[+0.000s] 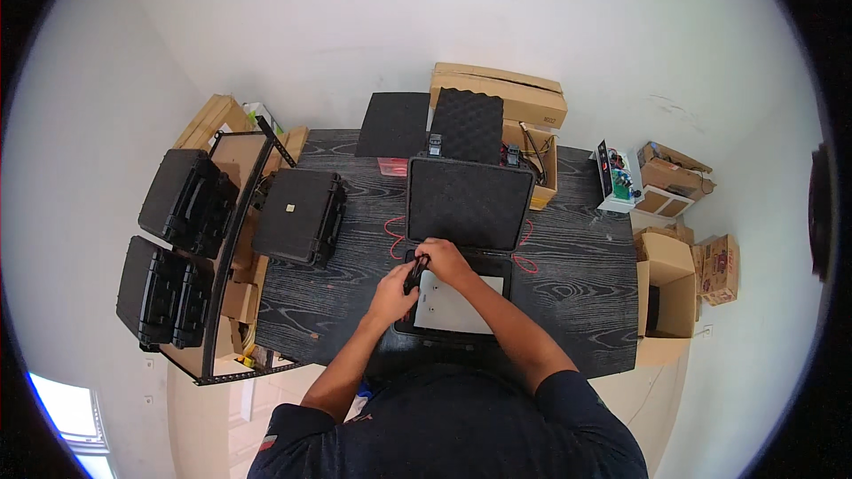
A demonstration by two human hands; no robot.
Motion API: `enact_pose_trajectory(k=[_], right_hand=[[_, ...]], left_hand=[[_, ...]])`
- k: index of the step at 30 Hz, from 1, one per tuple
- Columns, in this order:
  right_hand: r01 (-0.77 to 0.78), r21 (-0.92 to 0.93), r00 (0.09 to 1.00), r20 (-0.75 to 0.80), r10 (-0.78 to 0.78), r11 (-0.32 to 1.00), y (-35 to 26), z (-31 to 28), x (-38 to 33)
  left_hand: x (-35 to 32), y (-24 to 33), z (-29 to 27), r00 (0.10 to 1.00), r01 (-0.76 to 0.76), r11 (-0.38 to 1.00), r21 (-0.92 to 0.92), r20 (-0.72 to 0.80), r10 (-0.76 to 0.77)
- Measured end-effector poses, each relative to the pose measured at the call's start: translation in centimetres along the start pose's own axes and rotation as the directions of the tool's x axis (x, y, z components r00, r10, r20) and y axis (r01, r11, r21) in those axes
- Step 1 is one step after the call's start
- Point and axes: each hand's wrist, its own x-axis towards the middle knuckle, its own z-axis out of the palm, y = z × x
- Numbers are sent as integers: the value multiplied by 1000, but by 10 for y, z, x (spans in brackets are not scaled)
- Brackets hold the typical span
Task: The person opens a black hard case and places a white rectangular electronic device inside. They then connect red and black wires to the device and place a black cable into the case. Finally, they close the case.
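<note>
Both hands meet over the near left corner of an open black hard-shell plastic case (461,239) lying on a dark wood-grain table (577,275). The left hand (392,294) and right hand (444,260) are closed together around a small black object (415,273), which could be a strap or a clip; it is too small to tell. Fingers of both hands pinch it, just above the case's lower half.

Directly under the hands, a flat white panel (453,303) sits in the case bottom. Beyond the hands, the raised lid shows dark foam lining. Red cord (390,235) loops out on either side of the case, touching the table.

To the left of the left hand, well apart, rests a closed black hard case (302,215); further left, more black cases (182,239) are stacked on a rack. Beyond the lid lie two black foam sheets (435,122) and tan cardboard boxes (501,93). To the right of the right hand, an open cardboard box (666,293) stands beside the table.

Judgement: the step in hand looks like fitting or freeing the small black piece at the case's corner. The next move likely calls for a steady two-handed pinch, keeping the piece clear of the white panel.
</note>
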Motion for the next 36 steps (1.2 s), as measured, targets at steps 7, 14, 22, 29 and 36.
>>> enact_pose_trajectory(k=[7,14,22,29,36], right_hand=[[93,126,989,-130,-77,988,-1,-2,-12],[44,-97,999,-13,-45,994,0,-8,-9],[84,-177,996,-13,-88,981,15,5,2],[-119,-32,993,-19,118,992,-4,-2,4],[-123,-29,992,-7,123,992,-8,-10,4]], left_hand=[[-16,6,26,996,-77,985,153,-39,84],[-18,25,26,984,-94,965,244,-122,126],[-3,28,16,992,100,982,159,-94,-86],[2,-1,1,964,207,968,-143,-137,-227],[-11,-8,2,962,206,978,-25,-179,-207]])
